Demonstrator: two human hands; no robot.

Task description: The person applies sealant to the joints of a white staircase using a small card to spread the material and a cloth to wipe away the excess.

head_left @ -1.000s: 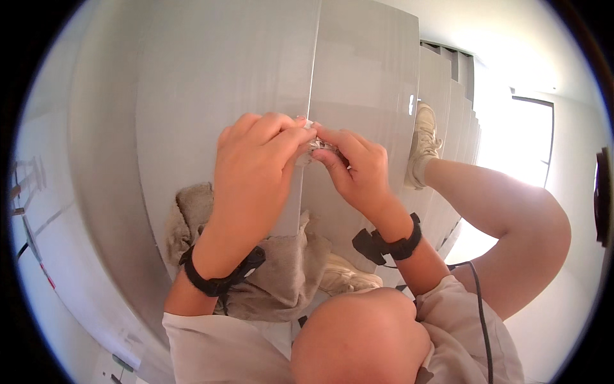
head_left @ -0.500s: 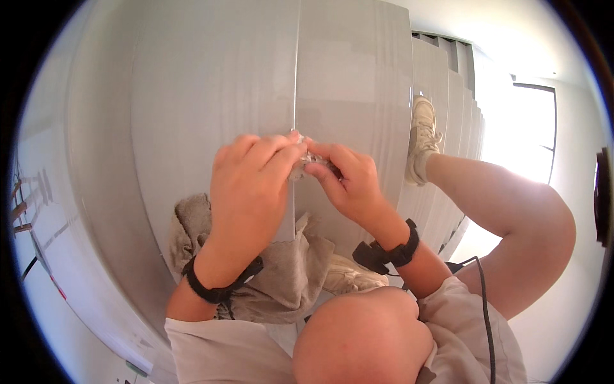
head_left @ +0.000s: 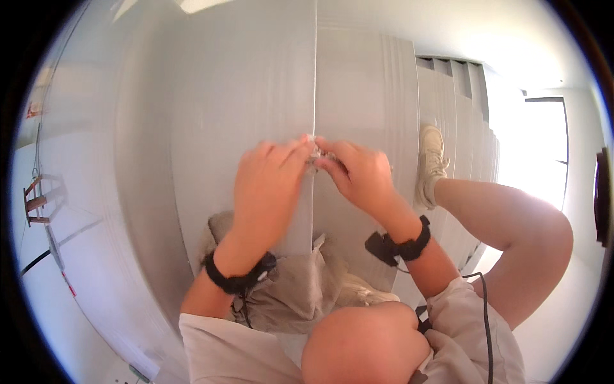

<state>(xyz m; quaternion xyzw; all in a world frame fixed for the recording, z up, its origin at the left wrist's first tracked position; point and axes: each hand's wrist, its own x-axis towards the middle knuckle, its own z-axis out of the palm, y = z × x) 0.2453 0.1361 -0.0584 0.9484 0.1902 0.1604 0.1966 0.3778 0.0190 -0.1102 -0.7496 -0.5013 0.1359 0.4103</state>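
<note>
Both my hands come together at a crumpled whitish wad (head_left: 318,154), mostly hidden by the fingers; its exact kind does not show. My left hand (head_left: 267,185) closes on its left side, the back of the hand facing up. Opposite, my right hand (head_left: 363,176) pinches it between thumb and fingers. They work over the straight edge between two smooth grey stair treads (head_left: 358,83). A grey-brown cloth (head_left: 291,288) lies rumpled below my left wrist, partly covered by my forearm and knee.
Further grey steps (head_left: 470,121) run off to the right, where my shoe (head_left: 433,157) rests on one. A second light shoe (head_left: 364,291) shows beside the cloth. Black bands circle both wrists, and a black cable (head_left: 487,320) hangs by my right leg. A bright window (head_left: 547,134) stands far right.
The view has shifted, so the stairs, cloth and hands sit further right in the picture. Both hands remain closed on the wad at the tread edge.
</note>
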